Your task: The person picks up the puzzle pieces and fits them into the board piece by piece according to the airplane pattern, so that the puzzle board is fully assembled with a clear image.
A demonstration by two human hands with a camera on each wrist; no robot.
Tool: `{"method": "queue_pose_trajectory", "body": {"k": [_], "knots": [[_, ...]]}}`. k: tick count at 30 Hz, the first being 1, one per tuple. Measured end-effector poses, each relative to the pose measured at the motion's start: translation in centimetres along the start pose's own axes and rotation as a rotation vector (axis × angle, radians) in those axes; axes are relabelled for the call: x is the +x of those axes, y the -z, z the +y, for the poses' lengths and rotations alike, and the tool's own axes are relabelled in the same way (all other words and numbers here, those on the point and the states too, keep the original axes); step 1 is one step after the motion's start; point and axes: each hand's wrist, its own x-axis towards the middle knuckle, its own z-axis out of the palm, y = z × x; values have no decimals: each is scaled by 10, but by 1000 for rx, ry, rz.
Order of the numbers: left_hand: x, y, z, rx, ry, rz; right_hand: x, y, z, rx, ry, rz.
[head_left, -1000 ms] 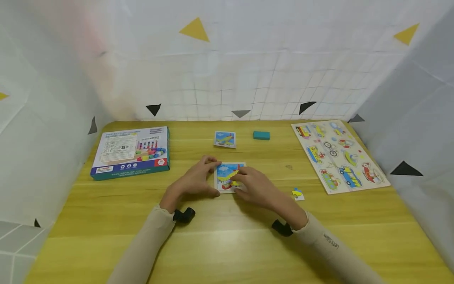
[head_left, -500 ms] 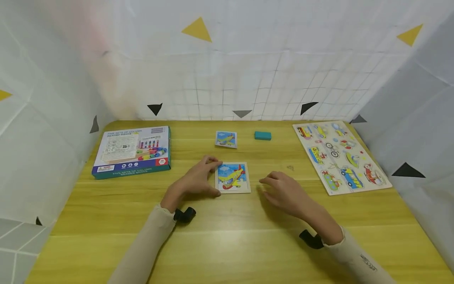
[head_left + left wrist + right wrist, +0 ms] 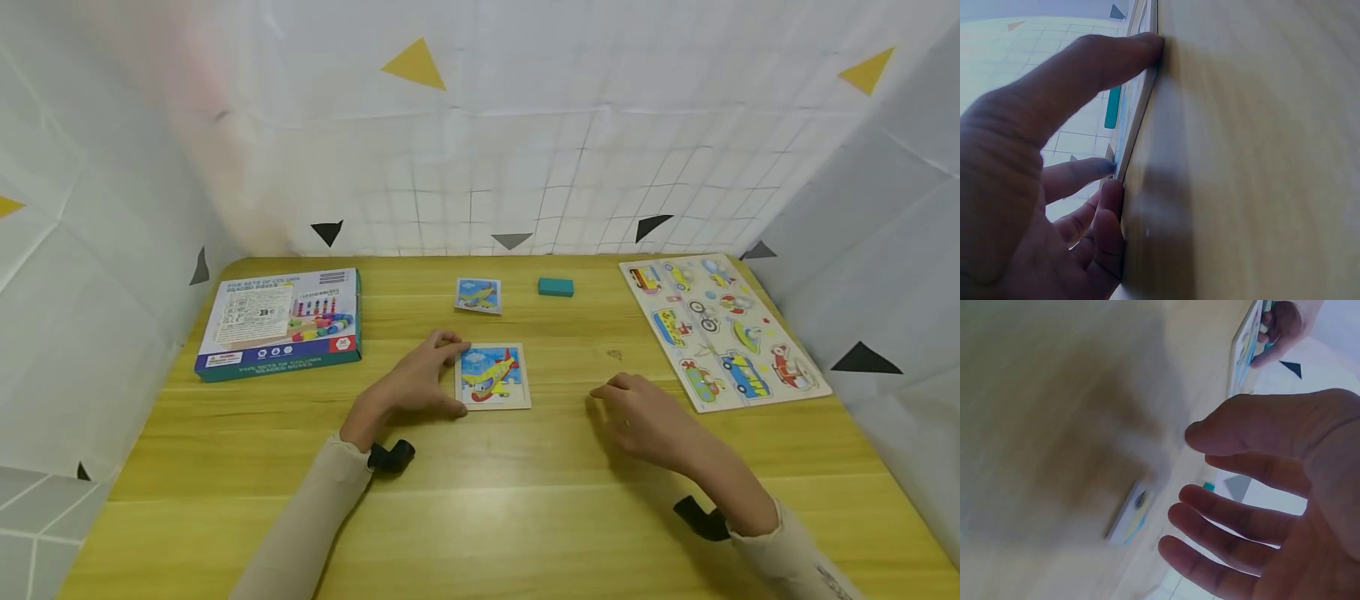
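In the head view, my left hand [image 3: 411,381] holds a small square jigsaw puzzle [image 3: 492,377] by its left side, thumb at the near corner and index finger at the far one. Its picture is a yellow and red airplane on blue sky, with a pale gap at the lower right. The left wrist view shows the thumb and fingers against the puzzle's thin edge [image 3: 1139,119]. My right hand [image 3: 654,421] hovers over the table to the right, holding nothing, its fingers apart from the thumb. Below them, a loose puzzle piece [image 3: 1127,515] lies on the table; the hand hides it in the head view.
Behind the puzzle lie an airplane picture card [image 3: 478,295] and a teal block [image 3: 556,287]. A bead-toy box [image 3: 281,323] is at the left. On the right lies a wooden vehicle puzzle board [image 3: 722,333]. White sheeting [image 3: 480,150] encloses the table's back and sides.
My right hand has left the puzzle and moved rightward to over the loose piece. The left hand has stayed at the puzzle's left side.
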Motion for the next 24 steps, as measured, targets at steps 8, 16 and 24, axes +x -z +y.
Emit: {"method": "queue_pose_trajectory", "body": {"k": [8, 16, 24], "knots": [[-1, 2, 1, 7, -3, 1, -15, 4, 16, 11, -84, -49], [-1, 1, -2, 10, -16, -3, -12, -1, 24, -8, -113, -34], [0, 0, -1, 6, -23, 0, -11, -2, 30, 3, -119, -22]]}}
